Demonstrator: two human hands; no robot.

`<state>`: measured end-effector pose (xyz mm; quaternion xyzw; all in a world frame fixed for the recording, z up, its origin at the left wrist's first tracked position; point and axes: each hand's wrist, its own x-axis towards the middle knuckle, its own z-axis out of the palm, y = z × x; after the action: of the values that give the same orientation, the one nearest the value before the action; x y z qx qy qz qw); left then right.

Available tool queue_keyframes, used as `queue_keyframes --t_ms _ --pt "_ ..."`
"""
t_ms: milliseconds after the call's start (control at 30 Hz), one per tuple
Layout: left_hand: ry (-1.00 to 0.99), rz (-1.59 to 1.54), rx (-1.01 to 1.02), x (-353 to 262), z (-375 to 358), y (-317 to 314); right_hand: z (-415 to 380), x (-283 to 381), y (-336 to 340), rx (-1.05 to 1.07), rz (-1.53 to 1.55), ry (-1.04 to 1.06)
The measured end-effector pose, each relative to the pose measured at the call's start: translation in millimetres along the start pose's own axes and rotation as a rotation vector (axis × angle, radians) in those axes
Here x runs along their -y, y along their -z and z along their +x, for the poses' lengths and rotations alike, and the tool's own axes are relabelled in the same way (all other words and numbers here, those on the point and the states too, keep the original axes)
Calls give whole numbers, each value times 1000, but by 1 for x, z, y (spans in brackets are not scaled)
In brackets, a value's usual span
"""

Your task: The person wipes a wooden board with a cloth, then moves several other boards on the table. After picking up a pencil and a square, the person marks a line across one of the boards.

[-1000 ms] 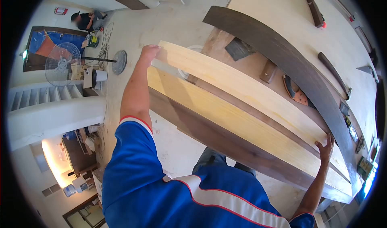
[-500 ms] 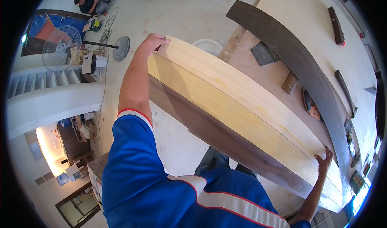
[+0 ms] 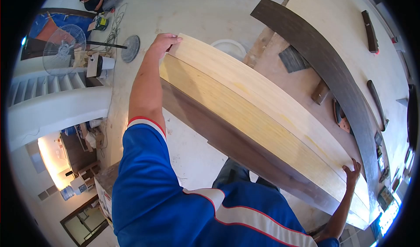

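Observation:
A long pale wooden board (image 3: 245, 81) lies across the front of me, its edges bowed by the wide lens. Alongside it runs a yellowish wooden board (image 3: 236, 105), then a dark brown board (image 3: 227, 133) closest to my body. My left hand (image 3: 165, 43) grips the far left end of the pale board, fingers closed over its corner. At the right, my right hand (image 3: 351, 172) clasps the same board near its other end, thumb and fingers bent at the edge. Whether the boards are joined cannot be made out.
Beyond the boards a long dark plank (image 3: 323, 50) rests on the work table (image 3: 341, 19). Near it are a dark square piece (image 3: 294, 59), a brown block (image 3: 320, 92) and a handsaw-like tool (image 3: 343, 120). A standing fan (image 3: 65, 48) and a seated person (image 3: 97, 2) are at the far left.
My view has shifted slightly, so the plank and table items appear a little to the right and lower. Both hands keep their places on the pale board.

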<state>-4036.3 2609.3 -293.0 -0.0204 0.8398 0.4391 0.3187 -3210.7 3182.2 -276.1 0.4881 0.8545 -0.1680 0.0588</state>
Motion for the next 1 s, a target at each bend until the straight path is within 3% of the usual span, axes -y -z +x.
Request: queue_keyframes --t_ms 200,400,1000 --pt "54 -101 7 -1 -4 -3 1 -5 -1 -14 18 19" --pt "-21 -337 -16 19 4 -3 2 1 1 -15 -15 19" --pt "-45 -420 -21 28 9 -1 2 4 0 -9 6 22"
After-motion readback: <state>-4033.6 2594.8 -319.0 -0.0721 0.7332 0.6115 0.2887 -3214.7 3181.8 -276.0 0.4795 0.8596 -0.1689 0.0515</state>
